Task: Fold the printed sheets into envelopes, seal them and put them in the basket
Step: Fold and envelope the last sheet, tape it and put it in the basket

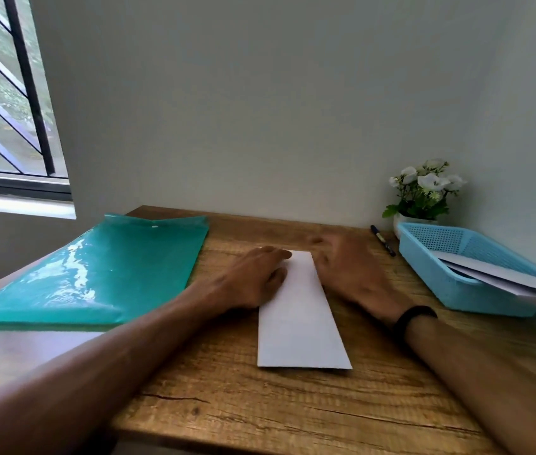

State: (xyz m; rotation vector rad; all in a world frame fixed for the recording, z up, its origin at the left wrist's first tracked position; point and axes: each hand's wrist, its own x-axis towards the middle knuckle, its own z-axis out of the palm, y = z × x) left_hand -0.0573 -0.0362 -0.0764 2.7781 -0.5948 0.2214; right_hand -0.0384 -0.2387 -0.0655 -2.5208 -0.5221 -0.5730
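A white sheet (302, 316), folded lengthwise into a long narrow strip, lies on the wooden table (260, 405) pointing away from me. My left hand (257, 277) presses flat on the strip's far left edge, fingers reaching its top corner. My right hand (348, 270), blurred, rests palm down beside the strip's far right edge; it wears a black wristband. At the right stands a light blue plastic basket (440, 270) with white folded papers (506, 277) lying in it and sticking out over its near rim.
A glossy teal folder (96, 274) lies on the table's left side, overhanging toward the window. A black pen (383, 240) lies by the wall left of the basket. A white pot of white flowers (424, 192) stands behind the basket.
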